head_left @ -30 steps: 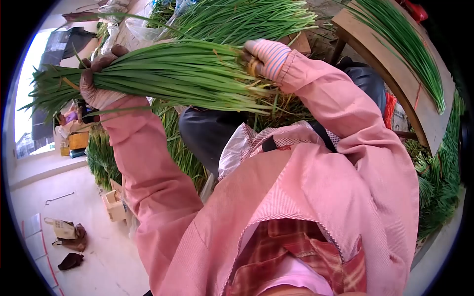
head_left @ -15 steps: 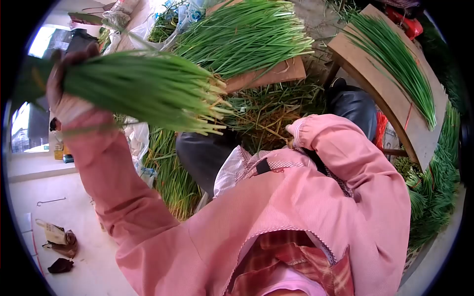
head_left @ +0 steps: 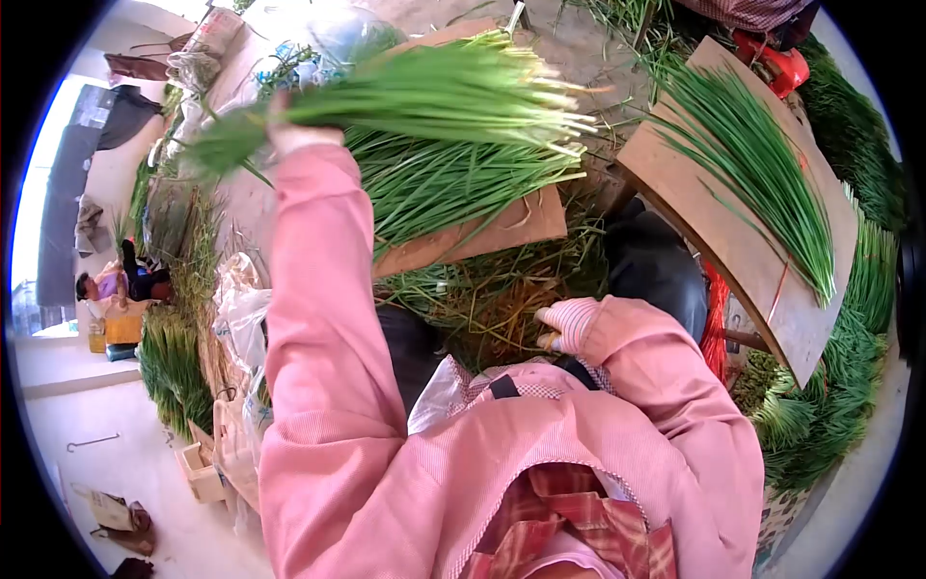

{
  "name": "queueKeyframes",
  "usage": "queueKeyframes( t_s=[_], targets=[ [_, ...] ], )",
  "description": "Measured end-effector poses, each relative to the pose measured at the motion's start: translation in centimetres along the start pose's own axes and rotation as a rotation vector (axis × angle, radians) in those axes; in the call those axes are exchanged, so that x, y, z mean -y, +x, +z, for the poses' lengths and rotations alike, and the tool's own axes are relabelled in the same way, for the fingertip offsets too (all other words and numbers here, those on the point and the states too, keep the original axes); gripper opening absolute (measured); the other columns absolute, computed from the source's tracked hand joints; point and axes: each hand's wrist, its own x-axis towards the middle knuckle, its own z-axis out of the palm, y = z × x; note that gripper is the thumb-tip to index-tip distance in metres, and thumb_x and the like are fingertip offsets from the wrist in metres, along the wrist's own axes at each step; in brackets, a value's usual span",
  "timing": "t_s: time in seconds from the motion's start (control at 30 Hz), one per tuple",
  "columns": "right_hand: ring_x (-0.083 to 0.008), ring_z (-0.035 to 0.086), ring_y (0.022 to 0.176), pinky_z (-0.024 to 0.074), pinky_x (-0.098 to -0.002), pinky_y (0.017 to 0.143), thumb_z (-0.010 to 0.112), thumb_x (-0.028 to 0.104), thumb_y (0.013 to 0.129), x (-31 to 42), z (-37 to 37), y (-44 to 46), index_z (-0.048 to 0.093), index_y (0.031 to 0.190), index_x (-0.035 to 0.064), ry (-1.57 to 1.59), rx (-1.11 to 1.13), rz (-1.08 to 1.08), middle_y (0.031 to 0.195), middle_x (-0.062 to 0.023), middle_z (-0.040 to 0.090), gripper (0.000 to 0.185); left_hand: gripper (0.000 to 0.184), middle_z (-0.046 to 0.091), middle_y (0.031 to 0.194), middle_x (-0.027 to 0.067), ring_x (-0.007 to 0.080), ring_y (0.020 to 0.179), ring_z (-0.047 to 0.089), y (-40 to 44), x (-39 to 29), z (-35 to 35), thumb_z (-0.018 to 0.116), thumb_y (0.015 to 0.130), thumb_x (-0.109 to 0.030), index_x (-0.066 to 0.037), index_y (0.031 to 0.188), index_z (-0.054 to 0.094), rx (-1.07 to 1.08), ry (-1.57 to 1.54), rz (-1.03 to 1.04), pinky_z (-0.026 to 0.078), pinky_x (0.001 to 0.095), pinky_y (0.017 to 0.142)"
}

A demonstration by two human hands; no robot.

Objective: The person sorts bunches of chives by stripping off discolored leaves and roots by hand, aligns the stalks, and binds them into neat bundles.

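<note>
My left hand [head_left: 297, 133] is closed around a big bunch of garlic chives [head_left: 434, 92], smeared by motion. The pale stem ends point right and the green tips trail left of my wrist. Beneath the bunch, more garlic chives [head_left: 434, 188] lie on a brown board [head_left: 516, 230], close to it or touching; I cannot tell which. Down by my lap, my right hand [head_left: 551, 326] looks curled, partly covered by its striped cuff. Whatever it may hold is hidden. Loose leaf trimmings [head_left: 492, 304] lie just beyond it.
At right, a curved wooden table [head_left: 666, 159] bears a spread of chives [head_left: 762, 164]. Stacked green bundles [head_left: 830, 415] stand along its outer side. Red ties [head_left: 717, 309] hang below the table. A seated person [head_left: 121, 285] is at far left, near a plastic bag [head_left: 241, 309].
My left hand has swung right with the bunch, from the far left to above the chives on the board. My right hand stays near my lap. The view has shifted.
</note>
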Motion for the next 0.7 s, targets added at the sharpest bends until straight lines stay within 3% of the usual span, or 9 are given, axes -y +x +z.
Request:
queueKeyframes(
  t_s=[0.03, 0.07, 0.1, 0.3, 0.43, 0.5, 0.53, 0.63, 0.7],
  targets=[
    [-0.0354, 0.053, 0.084, 0.0435, -0.0396, 0.072, 0.053, 0.036, 0.074, 0.3, -0.7, -0.1, 0.048, 0.106, 0.0014, 0.012, -0.008, -0.006, 0.088, -0.0200, 0.056, 0.047, 0.022, 0.054, 0.078, 0.0074, 0.0240, 0.070, 0.053, 4.3, 3.3, -5.8, 0.041, 0.082, -0.030, -0.009, 0.083, 0.048, 0.040, 0.021, -0.033, 0.044, 0.0421, 0.071],
    [-0.0356, 0.054, 0.082, 0.0436, -0.0399, 0.071, 0.053, 0.036, 0.074, 0.3, -1.1, 0.0, 0.049, 0.105, 0.0016, 0.022, -0.014, -0.015, 0.086, -0.0196, 0.056, 0.047, 0.030, 0.056, 0.091, 0.0102, 0.0270, 0.083, 0.052, 3.7, 4.7, -7.7, 0.039, 0.081, -0.032, -0.007, 0.096, 0.050, -0.085, 0.006, -0.218, 0.041, 0.0442, 0.078],
    [-0.0357, 0.054, 0.082, 0.0438, -0.0399, 0.071, 0.055, 0.035, 0.072, 0.1, -1.1, 0.5, 0.050, 0.103, 0.0019, 0.033, -0.004, -0.008, 0.085, -0.0199, 0.056, 0.046, 0.038, 0.053, 0.105, 0.0124, 0.0289, 0.097, 0.049, 3.0, 6.7, -9.8, 0.039, 0.081, -0.032, -0.007, 0.107, 0.049, -0.214, -0.043, -0.223, 0.038, 0.0466, 0.084],
    [-0.0368, 0.054, 0.074, 0.0445, -0.0402, 0.063, 0.055, 0.030, 0.074, -0.3, -2.3, 2.2, 0.053, 0.091, 0.0014, 0.050, -0.033, -0.107, 0.076, -0.0203, 0.056, 0.034, 0.037, 0.053, 0.108, 0.0104, 0.0308, 0.098, 0.049, 2.6, 9.6, -14.9, 0.050, 0.073, -0.029, -0.010, 0.105, 0.053, -0.325, -0.267, -0.219, 0.037, 0.0510, 0.085],
    [-0.0328, 0.054, 0.075, 0.0444, -0.0408, 0.062, 0.058, 0.025, 0.070, 1.6, -4.1, 3.3, 0.052, 0.090, 0.0063, 0.077, -0.511, -0.341, 0.082, -0.0141, 0.055, 0.028, 0.042, 0.050, 0.114, 0.0089, 0.0302, 0.103, 0.046, 2.1, 9.1, -14.2, 0.051, 0.073, -0.032, -0.012, 0.110, 0.049, -0.254, -0.288, -0.230, 0.035, 0.0502, 0.088],
    [-0.0324, 0.051, 0.083, 0.0437, -0.0406, 0.067, 0.062, 0.020, 0.065, 2.8, -7.2, 3.4, 0.051, 0.096, 0.0092, -0.066, -0.820, -0.434, 0.092, -0.0110, 0.053, 0.035, 0.044, 0.047, 0.117, 0.0064, 0.0289, 0.106, 0.043, 2.8, 9.5, -15.9, 0.050, 0.075, -0.038, -0.015, 0.113, 0.047, -0.119, -0.287, -0.269, 0.035, 0.0505, 0.088],
    [-0.0323, 0.049, 0.090, 0.0432, -0.0408, 0.071, 0.065, 0.019, 0.062, 3.3, -9.3, 3.7, 0.050, 0.099, 0.0104, -0.148, -0.952, -0.461, 0.098, -0.0097, 0.051, 0.040, 0.046, 0.046, 0.119, 0.0053, 0.0284, 0.105, 0.043, 3.8, 9.3, -16.5, 0.053, 0.073, -0.039, -0.018, 0.114, 0.045, -0.338, -0.131, -0.323, 0.035, 0.0518, 0.086],
    [-0.0343, 0.035, 0.112, 0.0324, -0.0435, 0.090, 0.070, 0.025, 0.058, 4.9, -15.3, 4.5, 0.039, 0.116, 0.0113, -0.544, -0.981, -0.281, 0.116, -0.0122, 0.042, 0.067, 0.044, 0.050, 0.111, 0.0076, 0.0289, 0.100, 0.047, 0.3, 6.7, -13.1, 0.057, 0.074, -0.035, -0.015, 0.111, 0.046, -0.377, -0.104, -0.236, 0.036, 0.0516, 0.085],
    [-0.0339, 0.027, 0.119, 0.0246, -0.0452, 0.096, 0.072, 0.032, 0.056, 3.7, -18.6, 7.1, 0.031, 0.123, 0.0127, -0.672, -0.910, -0.170, 0.124, -0.0135, 0.035, 0.082, 0.043, 0.052, 0.102, 0.0067, 0.0272, 0.095, 0.048, -0.9, 4.4, -12.2, 0.065, 0.068, -0.028, -0.012, 0.104, 0.047, -0.517, 0.039, -0.425, 0.038, 0.0486, 0.083]
  ],
)
